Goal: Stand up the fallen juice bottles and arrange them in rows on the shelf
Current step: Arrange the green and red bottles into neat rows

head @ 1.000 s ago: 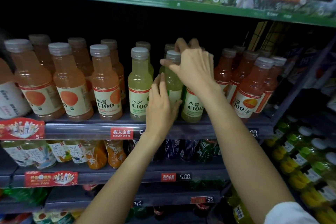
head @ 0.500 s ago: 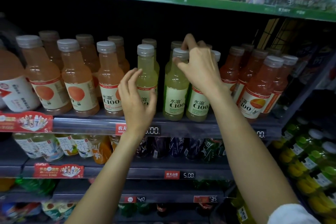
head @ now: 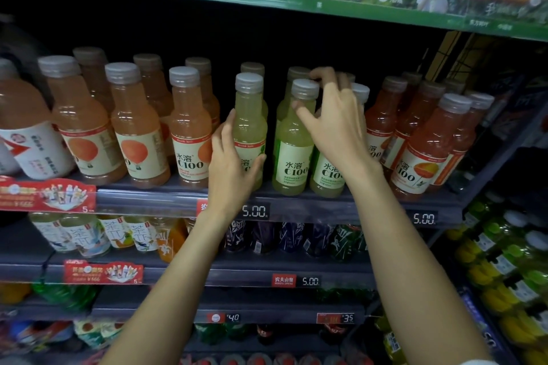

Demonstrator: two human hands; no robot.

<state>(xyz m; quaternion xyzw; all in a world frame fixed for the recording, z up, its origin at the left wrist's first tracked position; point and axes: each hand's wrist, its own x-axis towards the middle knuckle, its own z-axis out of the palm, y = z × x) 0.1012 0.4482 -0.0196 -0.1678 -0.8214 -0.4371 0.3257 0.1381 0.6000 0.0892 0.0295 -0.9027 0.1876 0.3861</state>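
Three front green juice bottles stand upright on the dark shelf (head: 166,197), with more green ones behind them. My left hand (head: 231,166) grips the lower body of the left green bottle (head: 249,118), fingers on its left side and thumb across its label. My right hand (head: 336,127) reaches over the bottle tops. Its thumb lies against the neck of the middle green bottle (head: 292,157) and its index finger curls above that bottle's cap. The right green bottle (head: 326,178) is half hidden behind my right wrist.
Orange juice bottles (head: 189,130) stand in rows left of the green ones, and red-orange bottles (head: 424,151) to the right. A green shelf edge (head: 320,6) hangs overhead. Lower shelves hold tea bottles (head: 89,237) and yellow-green bottles (head: 504,261) at right.
My left hand left the middle green bottle, moved left and closed round the left green bottle. My right hand stayed at the bottle tops.
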